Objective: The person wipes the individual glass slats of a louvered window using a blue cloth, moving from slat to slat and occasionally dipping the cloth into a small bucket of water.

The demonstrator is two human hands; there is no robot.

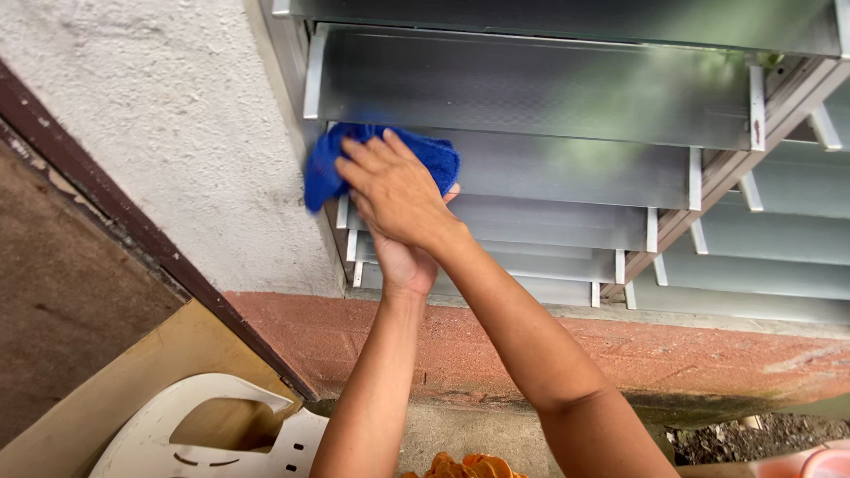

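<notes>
My right hand (394,190) presses a blue cloth (323,173) flat against a frosted glass louvre slat (567,168) at the window's left end, close to the slat's metal end clip (313,80). My left hand (405,265) reaches up underneath it, against the lower slats (549,232). Its fingers are mostly hidden behind my right hand, so its grip is unclear. My forearms cross in front of the window sill.
The louvre window has several tilted slats in metal frames. A rough white wall (177,133) is on the left, with a red brick-coloured sill (691,354) below. A white plastic chair (212,434) and a brown board (80,301) are at the bottom left. An orange fabric (465,466) lies at the bottom.
</notes>
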